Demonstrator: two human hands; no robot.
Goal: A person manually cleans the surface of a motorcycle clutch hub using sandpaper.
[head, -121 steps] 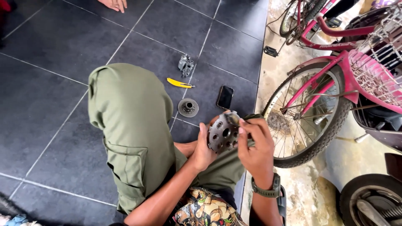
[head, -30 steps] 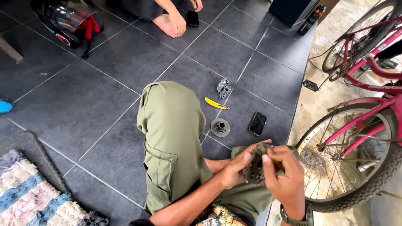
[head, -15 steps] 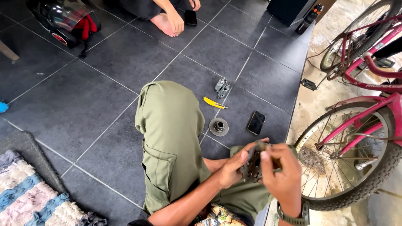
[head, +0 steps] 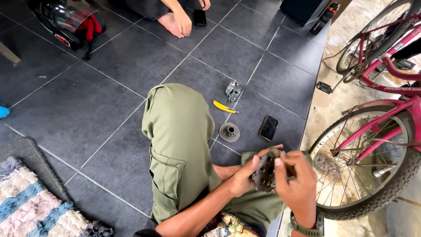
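While both hands curl shut around a dark round perforated metal part [head: 264,172] above the knee, left hand [head: 242,174] grips its edge and right hand [head: 296,181] pinches its top. Beyond the knee on dark grey floor tiles [head: 109,87]: small metal disc [head: 229,131], black phone [head: 268,127], yellow tool [head: 224,106]. Pink bicycle [head: 372,131] stands right of the knee, striped rug [head: 30,206] left.

Black phone [head: 268,127] flat on dark tile floor [head: 87,101], round metal disc [head: 229,132] beside it. Yellow knife [head: 225,107] near small grey metal part [head: 233,90]. Pink bicycle [head: 372,131] right. Helmet [head: 66,19] top left. Striped rug [head: 30,206] bottom left.
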